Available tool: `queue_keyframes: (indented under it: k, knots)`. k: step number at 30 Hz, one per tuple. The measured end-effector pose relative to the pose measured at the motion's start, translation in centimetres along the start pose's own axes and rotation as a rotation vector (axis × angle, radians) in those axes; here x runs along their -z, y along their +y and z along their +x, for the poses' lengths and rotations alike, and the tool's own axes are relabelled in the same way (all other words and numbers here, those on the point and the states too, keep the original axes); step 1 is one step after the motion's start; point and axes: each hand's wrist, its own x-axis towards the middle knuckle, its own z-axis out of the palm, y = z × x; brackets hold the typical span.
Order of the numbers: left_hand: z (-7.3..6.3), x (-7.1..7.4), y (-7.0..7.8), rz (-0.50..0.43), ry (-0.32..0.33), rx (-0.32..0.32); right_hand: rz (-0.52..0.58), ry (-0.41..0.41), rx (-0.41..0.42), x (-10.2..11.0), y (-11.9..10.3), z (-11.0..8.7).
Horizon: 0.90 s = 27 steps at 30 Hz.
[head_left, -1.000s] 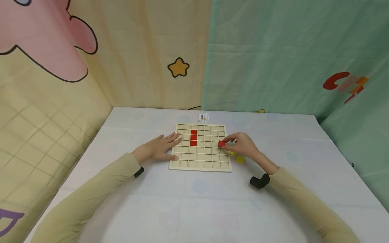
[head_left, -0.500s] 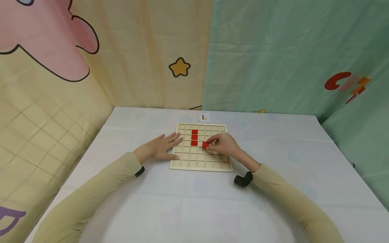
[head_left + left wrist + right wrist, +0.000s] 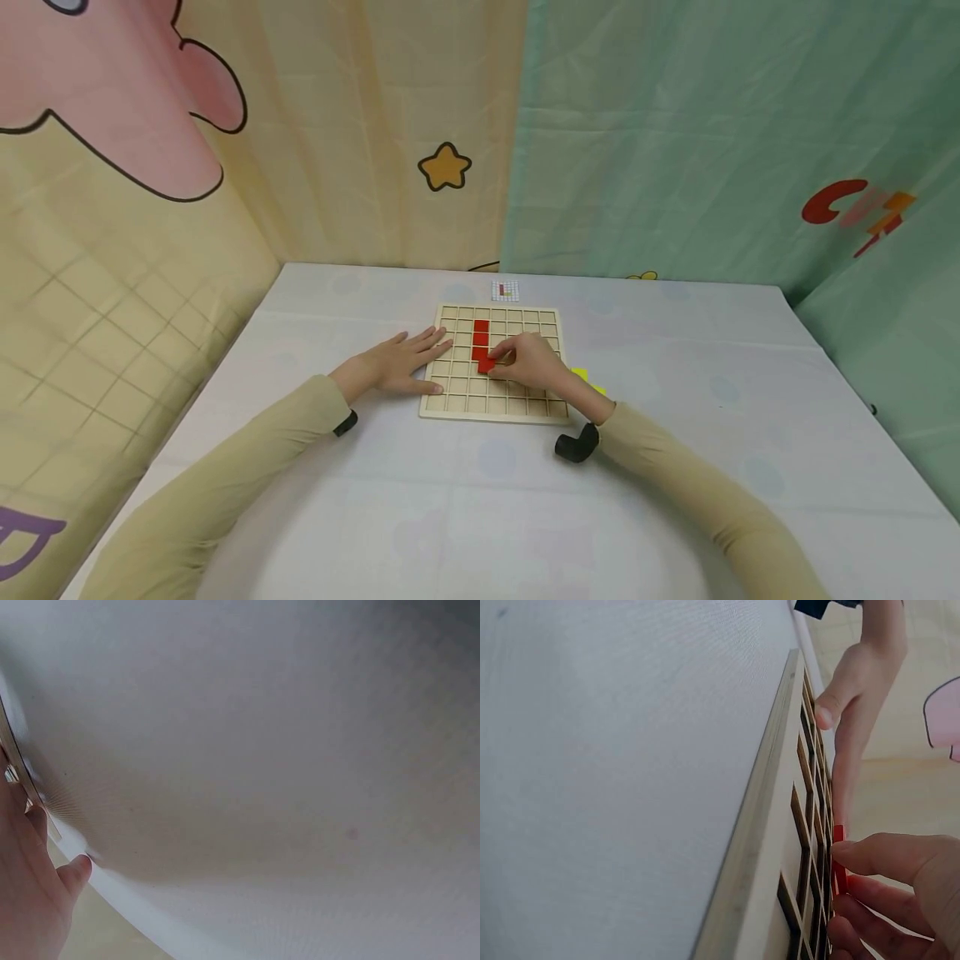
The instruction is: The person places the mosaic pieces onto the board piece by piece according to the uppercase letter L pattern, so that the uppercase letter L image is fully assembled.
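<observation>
A pale wooden grid board [image 3: 457, 405] lies on the table, with three red square tiles [image 3: 481, 333] set in one column of its cells. My right hand [image 3: 531, 362] pinches another red tile [image 3: 486, 365] between thumb and fingers, right at the lower end of that column. In the right wrist view this tile [image 3: 840, 859] stands edge-on, close over the grid. My left hand [image 3: 399, 363] lies with spread, straight fingers on the board's left edge. The left wrist view catches only part of the left hand [image 3: 34, 881] beside the board's edge.
Behind the board lies a small card [image 3: 505, 291] printed with a coloured grid pattern. Yellow tiles [image 3: 580, 374] sit by the board's right edge, partly hidden by the right forearm. White cloth [image 3: 420, 500] covers the table, with printed curtains behind it.
My right hand has carried the red tile leftward across the board, from its right edge to the bottom of the red column. The left hand has stayed in place.
</observation>
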Motion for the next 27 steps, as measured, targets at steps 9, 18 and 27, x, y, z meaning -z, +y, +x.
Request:
queue_keyframes:
  k: [9, 18, 27]
  knots:
    - [0.1, -0.1, -0.2, 0.003, 0.02, -0.01, -0.01, -0.013, 0.019, -0.5, -0.6, 0.4]
    - [-0.2, 0.2, 0.1, -0.007, 0.014, -0.013, -0.033, -0.014, -0.007, -0.7, -0.7, 0.4]
    - [-0.3, 0.2, 0.2, -0.012, 0.02, -0.017, -0.019, 0.007, -0.009, 0.5, -0.6, 0.0]
